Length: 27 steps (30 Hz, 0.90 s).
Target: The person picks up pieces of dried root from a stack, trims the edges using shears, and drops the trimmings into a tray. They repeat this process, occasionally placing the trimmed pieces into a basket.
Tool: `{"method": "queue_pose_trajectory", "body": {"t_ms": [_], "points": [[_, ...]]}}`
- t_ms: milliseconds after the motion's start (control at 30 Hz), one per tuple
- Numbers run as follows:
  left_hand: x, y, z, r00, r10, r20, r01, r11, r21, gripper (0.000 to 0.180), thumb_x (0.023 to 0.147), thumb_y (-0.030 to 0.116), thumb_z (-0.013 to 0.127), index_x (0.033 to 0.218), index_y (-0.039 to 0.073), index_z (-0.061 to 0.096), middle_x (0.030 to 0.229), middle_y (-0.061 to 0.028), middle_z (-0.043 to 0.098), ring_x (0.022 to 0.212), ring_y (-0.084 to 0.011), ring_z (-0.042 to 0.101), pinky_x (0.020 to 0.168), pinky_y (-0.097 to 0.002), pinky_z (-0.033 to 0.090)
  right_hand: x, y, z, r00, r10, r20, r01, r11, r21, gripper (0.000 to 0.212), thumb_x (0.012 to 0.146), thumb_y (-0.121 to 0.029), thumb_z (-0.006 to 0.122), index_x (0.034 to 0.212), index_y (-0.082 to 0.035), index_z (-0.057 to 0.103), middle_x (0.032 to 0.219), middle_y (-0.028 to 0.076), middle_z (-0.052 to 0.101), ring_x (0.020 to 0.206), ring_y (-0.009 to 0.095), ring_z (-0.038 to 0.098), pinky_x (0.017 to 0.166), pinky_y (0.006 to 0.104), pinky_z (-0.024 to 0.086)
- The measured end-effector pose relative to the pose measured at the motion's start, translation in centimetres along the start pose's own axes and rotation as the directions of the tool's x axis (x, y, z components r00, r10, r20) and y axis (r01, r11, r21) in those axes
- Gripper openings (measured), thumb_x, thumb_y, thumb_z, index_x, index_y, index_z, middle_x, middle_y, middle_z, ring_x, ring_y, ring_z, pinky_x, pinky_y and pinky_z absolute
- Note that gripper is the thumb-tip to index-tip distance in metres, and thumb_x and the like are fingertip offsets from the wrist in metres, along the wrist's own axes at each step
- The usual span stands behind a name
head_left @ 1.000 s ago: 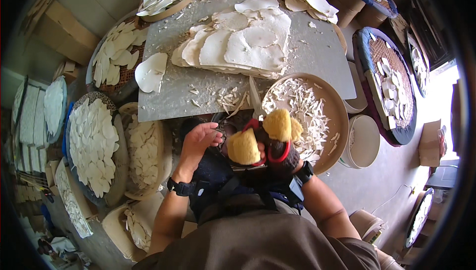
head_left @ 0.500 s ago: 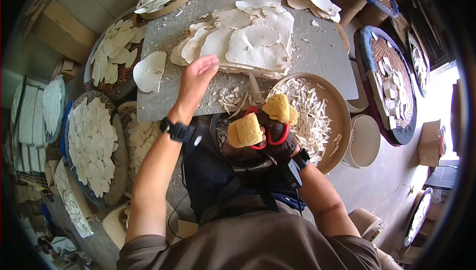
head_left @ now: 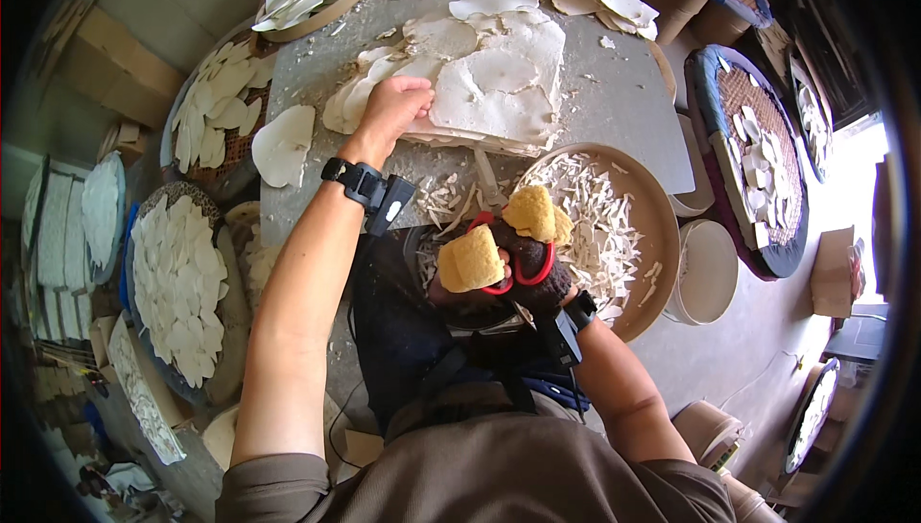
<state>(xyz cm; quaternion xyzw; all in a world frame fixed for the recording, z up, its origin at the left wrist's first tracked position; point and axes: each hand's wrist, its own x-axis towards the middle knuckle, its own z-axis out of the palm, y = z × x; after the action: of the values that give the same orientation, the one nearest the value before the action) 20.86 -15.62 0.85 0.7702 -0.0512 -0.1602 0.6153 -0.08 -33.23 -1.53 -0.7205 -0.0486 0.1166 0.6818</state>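
My left hand [head_left: 395, 108] has its fingers curled and closed at the near-left edge of a stack of thin, brittle-looking white sheets [head_left: 504, 82]; a sheet's edge seems pinched, though the fingertips are partly hidden. In my dark-gloved right hand [head_left: 544, 283] are large red-handled shears [head_left: 485, 174], their blades pointing away from me toward the stack. Yellow spongy padding [head_left: 470, 259] covers the handles. Beneath the shears sits a dark basin [head_left: 419, 256]. White cut strips fill a wide, round tan tray [head_left: 650, 307] at the right.
A grey metal board [head_left: 624, 106] carries the stack, crumbs and a single rounded sheet [head_left: 284, 147]. Round trays of white pieces stand around, including one at left [head_left: 182, 283] and a woven one [head_left: 753, 163] at right. A pale bucket [head_left: 705, 273] stands beside the strip tray.
My left hand has gone from hovering open at the stack's near-left to closing at its edge, moving slightly right and away from me. My right hand and the shears stay nearly in place.
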Motion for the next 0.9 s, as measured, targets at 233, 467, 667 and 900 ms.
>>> {"method": "queue_pose_trajectory", "body": {"t_ms": [233, 467, 667, 900], "points": [[-0.3, -0.2, -0.5, 0.999, 0.013, 0.038, -0.012, 1.0, -0.02, 0.031, 0.079, 0.017, 0.059, 0.104, -0.001, 0.055, 0.085, -0.0042, 0.058, 0.075, -0.0098, 0.054, 0.071, -0.0223, 0.045, -0.1, -0.7, 0.3, 0.936, 0.33, 0.124, -0.348, 0.813, 0.467, 0.041, 0.068, -0.004, 0.065, 0.107, -0.007, 0.057, 0.097, 0.007, 0.059, 0.096, 0.025, 0.055, 0.085, 0.0341, 0.042], [0.0, -0.2, -0.8, 0.997, -0.027, 0.067, 0.027, 1.0, 0.002, 0.033, 0.078, 0.017, 0.06, 0.105, 0.0, 0.054, 0.086, -0.0033, 0.058, 0.074, -0.0093, 0.053, 0.07, -0.0225, 0.045, -0.1, 0.2, 0.0, 0.993, 0.02, 0.114, -0.071, 0.882, 0.466, 0.042, 0.07, -0.003, 0.064, 0.11, -0.005, 0.054, 0.094, 0.005, 0.059, 0.088, 0.02, 0.057, 0.08, 0.0311, 0.043], [0.5, -0.1, -0.4, 0.998, -0.064, 0.029, 0.062, 0.996, 0.059, 0.03, 0.074, 0.014, 0.063, 0.101, 0.001, 0.056, 0.086, -0.0026, 0.058, 0.073, -0.009, 0.052, 0.069, -0.0221, 0.044, 1.0, 1.8, 0.0, 0.968, 0.189, 0.167, -0.25, 0.801, 0.543, 0.045, 0.07, -0.001, 0.064, 0.113, -0.004, 0.051, 0.084, -0.001, 0.055, 0.073, 0.009, 0.052, 0.071, 0.0239, 0.044], [0.4, -0.3, -1.0, 0.996, -0.06, 0.067, 0.054, 0.995, 0.085, 0.025, 0.075, 0.015, 0.063, 0.096, 0.001, 0.057, 0.084, -0.0023, 0.058, 0.073, -0.0093, 0.052, 0.069, -0.0216, 0.044, 4.2, 2.6, -0.2, 0.978, 0.007, 0.211, -0.075, 0.945, 0.317, 0.022, 0.089, -0.022, 0.047, 0.108, -0.009, 0.047, 0.069, -0.006, 0.044, 0.061, 0.002, 0.042, 0.051, 0.0176, 0.035]]}}
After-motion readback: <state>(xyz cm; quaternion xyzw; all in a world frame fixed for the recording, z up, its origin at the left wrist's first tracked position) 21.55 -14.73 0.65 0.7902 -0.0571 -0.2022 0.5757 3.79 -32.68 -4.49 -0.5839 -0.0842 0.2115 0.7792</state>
